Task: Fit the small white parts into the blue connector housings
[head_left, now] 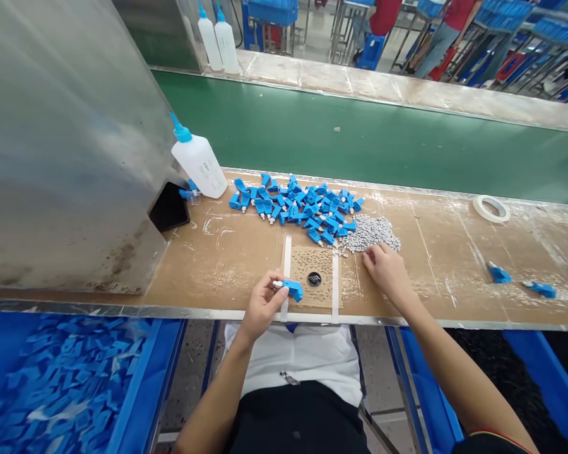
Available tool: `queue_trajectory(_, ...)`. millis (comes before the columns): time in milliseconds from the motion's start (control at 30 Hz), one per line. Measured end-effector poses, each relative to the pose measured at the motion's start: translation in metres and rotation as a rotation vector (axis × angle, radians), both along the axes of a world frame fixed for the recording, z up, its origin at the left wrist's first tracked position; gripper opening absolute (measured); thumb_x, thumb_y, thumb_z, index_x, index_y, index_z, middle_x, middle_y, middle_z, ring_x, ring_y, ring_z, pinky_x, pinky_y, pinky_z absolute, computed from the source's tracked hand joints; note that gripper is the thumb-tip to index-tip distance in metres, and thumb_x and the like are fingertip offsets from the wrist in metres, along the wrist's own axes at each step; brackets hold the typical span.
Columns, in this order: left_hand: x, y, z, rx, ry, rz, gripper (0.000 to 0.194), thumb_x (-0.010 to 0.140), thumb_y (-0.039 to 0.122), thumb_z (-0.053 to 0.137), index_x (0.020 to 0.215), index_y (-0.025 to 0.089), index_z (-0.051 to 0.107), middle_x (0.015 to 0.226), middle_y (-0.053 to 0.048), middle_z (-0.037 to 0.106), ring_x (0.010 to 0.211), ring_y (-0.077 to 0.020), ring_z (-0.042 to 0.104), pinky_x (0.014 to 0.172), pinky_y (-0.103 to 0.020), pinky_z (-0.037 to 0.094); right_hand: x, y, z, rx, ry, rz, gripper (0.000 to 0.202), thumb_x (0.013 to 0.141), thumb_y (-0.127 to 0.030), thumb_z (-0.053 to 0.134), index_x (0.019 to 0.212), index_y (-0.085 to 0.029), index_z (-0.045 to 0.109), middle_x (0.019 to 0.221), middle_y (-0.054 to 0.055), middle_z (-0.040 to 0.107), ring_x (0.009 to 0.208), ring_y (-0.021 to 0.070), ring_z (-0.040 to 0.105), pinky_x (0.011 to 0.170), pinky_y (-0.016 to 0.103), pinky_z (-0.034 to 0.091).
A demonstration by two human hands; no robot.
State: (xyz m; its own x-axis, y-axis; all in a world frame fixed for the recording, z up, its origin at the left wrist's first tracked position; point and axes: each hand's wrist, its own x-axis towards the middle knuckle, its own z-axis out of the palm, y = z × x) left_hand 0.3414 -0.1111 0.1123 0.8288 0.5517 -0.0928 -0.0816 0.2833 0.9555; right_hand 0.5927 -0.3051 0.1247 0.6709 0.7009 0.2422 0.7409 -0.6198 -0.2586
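Observation:
My left hand pinches a small blue plastic part with a white tip, held above the table's front edge. Beside it lies a taped-down cardboard pad with many small holes, and on that sits a small round black dish with something dark and shiny in it. My right hand reaches to the near edge of a pile of tiny grey pieces, its fingers together; what is between the fingertips is hidden. A heap of similar blue parts lies left of the grey pile.
A white squeeze bottle stands at the left by a metal housing. Tape and a few loose blue parts lie to the right. Behind runs a green belt. A blue bin of parts sits below left; people are beyond.

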Motion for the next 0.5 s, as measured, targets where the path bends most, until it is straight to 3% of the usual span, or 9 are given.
queue_trajectory(100,-0.001,0.000,0.001,0.026,-0.004,-0.016,0.038,0.083,0.052,0.075,0.090,0.018,0.059,0.080,-0.003,0.072,0.071,-0.0144,0.067,0.068,-0.025,0.054,-0.003,-0.003,0.002,-0.018,0.001,-0.068,0.019,0.089,-0.024,0.051,0.075,-0.021,0.063,0.081,0.010,0.067,0.074,0.0226,0.063,0.070,0.033,0.047)
queue_trajectory(267,-0.002,0.001,0.000,0.038,-0.006,-0.049,0.038,0.084,0.053,0.073,0.092,0.018,0.060,0.079,-0.004,0.072,0.064,-0.0141,0.066,0.063,-0.025,0.053,0.006,-0.014,0.007,0.080,0.231,-0.206,0.017,0.085,-0.028,0.056,0.076,-0.022,0.069,0.075,0.006,0.072,0.069,0.0219,0.066,0.067,0.032,0.048)
queue_trajectory(500,-0.003,0.001,0.003,0.054,-0.030,-0.053,0.036,0.086,0.051,0.072,0.093,0.017,0.060,0.083,-0.005,0.074,0.071,-0.0159,0.070,0.068,-0.026,0.055,0.017,-0.013,0.017,0.068,0.389,-0.159,0.015,0.082,-0.031,0.056,0.075,-0.022,0.067,0.070,0.005,0.072,0.065,0.0205,0.065,0.063,0.031,0.048)
